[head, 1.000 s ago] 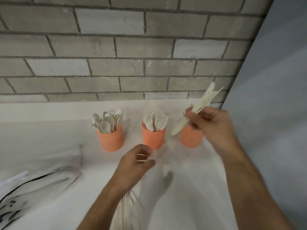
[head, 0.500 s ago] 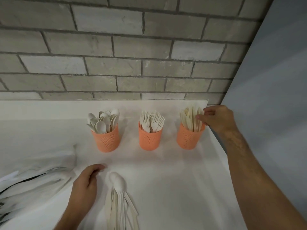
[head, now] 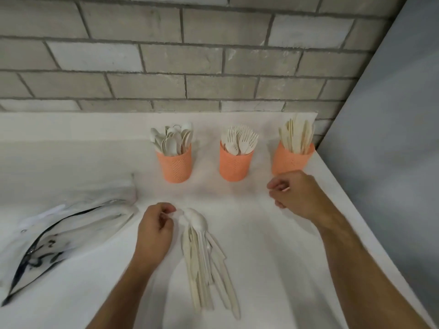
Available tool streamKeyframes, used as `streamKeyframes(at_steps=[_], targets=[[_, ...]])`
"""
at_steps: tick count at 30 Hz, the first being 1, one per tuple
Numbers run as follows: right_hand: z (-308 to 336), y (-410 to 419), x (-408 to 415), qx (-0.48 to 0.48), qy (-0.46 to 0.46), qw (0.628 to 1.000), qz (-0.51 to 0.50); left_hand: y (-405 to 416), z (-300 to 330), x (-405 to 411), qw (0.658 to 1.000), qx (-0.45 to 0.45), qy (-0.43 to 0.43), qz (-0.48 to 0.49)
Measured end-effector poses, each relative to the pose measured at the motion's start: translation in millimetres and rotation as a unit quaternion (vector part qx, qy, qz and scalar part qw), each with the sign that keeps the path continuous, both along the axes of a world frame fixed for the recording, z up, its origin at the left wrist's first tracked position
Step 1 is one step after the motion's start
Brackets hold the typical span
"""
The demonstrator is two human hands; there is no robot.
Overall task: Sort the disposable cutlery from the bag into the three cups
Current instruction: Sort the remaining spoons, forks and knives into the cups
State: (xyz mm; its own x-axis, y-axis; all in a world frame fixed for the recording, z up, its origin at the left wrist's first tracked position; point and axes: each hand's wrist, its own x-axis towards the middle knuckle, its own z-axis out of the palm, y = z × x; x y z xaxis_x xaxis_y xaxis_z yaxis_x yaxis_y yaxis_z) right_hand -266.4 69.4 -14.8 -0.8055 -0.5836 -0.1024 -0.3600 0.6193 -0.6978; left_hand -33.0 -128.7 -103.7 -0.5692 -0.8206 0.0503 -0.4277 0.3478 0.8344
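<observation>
Three orange cups stand in a row near the wall: the left cup point(head: 174, 167) is full of spoons, the middle cup point(head: 235, 167) of forks, the right cup point(head: 291, 160) of knives. A pile of pale cutlery point(head: 206, 264) lies on the white table in front of me, a spoon point(head: 195, 218) on top. My left hand point(head: 155, 230) sits at the pile's far end, its curled fingertips pinching the edge of that spoon's bowl. My right hand point(head: 297, 195) hovers just in front of the knife cup, fingers loosely curled, holding nothing.
The opened plastic bag point(head: 59, 231) lies flat at the left. A brick wall point(head: 190, 62) closes the back. The table's right edge point(head: 356, 210) runs diagonally just past the knife cup, with a grey wall point(head: 392, 138) beyond it.
My right hand put the knives into the right cup and drew back towards me. My left hand moved right from the table onto the top spoon's bowl.
</observation>
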Motion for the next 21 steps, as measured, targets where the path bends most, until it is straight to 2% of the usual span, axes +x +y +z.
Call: streamKeyframes(at_steps=[4, 8, 15, 21], targets=[[-40, -9, 66, 0.093, -0.052, 0.992, 0.074, 21, 9, 30, 0.996, 0.023, -0.079, -0.045], [-60, -28, 110, 0.094, -0.031, 0.991, 0.087, 50, 26, 48, 0.983, 0.060, -0.150, -0.091], [-51, -58, 124, 0.126, 0.016, 0.989, 0.077, 69, 19, 50, 0.980, 0.017, -0.157, -0.117], [-39, -42, 115, 0.164, -0.013, 0.986, 0.030, 63, 14, 52, 0.982, 0.019, -0.136, -0.126]])
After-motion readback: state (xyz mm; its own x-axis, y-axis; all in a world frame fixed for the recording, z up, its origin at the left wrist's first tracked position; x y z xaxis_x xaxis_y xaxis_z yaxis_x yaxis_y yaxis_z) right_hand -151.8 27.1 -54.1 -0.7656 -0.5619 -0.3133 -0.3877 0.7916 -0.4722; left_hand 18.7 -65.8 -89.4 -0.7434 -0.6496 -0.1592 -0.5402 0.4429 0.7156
